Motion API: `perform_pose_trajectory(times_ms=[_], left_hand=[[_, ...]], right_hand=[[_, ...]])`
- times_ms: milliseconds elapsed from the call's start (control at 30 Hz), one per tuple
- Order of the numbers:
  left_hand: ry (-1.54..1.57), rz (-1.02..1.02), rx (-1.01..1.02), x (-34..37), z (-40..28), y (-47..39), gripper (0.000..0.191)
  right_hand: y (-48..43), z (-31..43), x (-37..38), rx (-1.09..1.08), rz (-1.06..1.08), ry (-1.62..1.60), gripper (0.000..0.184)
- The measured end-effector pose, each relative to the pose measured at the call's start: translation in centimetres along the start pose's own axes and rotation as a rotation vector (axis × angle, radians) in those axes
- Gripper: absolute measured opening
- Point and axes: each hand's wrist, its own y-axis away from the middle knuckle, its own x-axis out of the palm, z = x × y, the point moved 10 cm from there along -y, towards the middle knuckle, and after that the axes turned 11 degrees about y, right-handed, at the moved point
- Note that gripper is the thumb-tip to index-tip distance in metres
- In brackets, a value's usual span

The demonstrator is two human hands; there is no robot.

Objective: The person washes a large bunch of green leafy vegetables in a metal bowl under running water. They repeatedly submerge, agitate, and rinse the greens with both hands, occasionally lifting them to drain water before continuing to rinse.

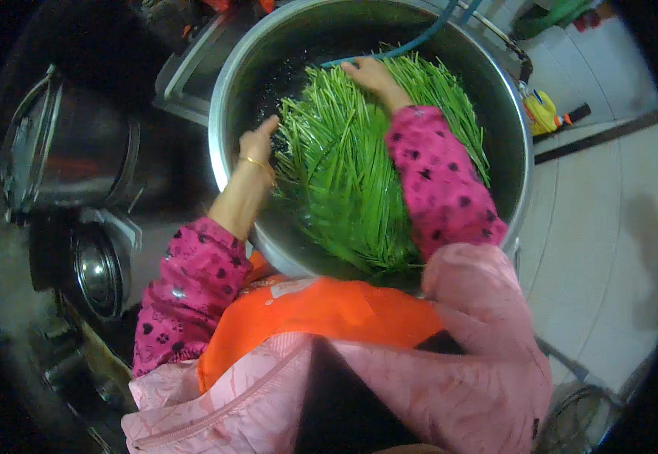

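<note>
Before me stands a large round metal pot (228, 122) with water in it and a big heap of long green leaves, perhaps garlic chives (357, 170). My right hand (371, 76) lies on the far part of the heap, by the end of a blue hose (414, 44) that comes over the far rim. Whether its fingers hold leaves or the hose cannot be told. My left hand (258, 142), with a gold bangle at the wrist, is inside the left rim beside the pale cut ends. It is blurred, and its fingers are partly hidden. Pink patterned sleeve covers are on both forearms.
A lidded metal pot (79, 153) stands to the left, with a round metal lid or bowl (99, 269) below it. A pale-rimmed container (192, 68) is at the upper left. A yellow bottle (540, 110) stands right of the pot, near the white tiled wall (584, 74).
</note>
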Motion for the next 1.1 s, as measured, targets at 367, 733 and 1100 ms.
perform_pose_trajectory(times_ms=[367, 733, 1100], left_hand=[[0.106, -0.296, -0.081, 0.9, 10.9, -6.8, 0.070], [0.161, 0.195, -0.005, 7.7, 8.4, -7.5, 0.043], [-0.910, -0.637, 0.349, 3.3, 3.3, -5.7, 0.076]], right_hand=[[2.9, -2.7, 13.1, -0.051, 0.619, 0.043, 0.060], [3.3, -0.6, 6.6, -0.275, -0.053, -0.091, 0.043], [2.9, -1.2, 12.5, -0.093, 0.302, 0.185, 0.066]])
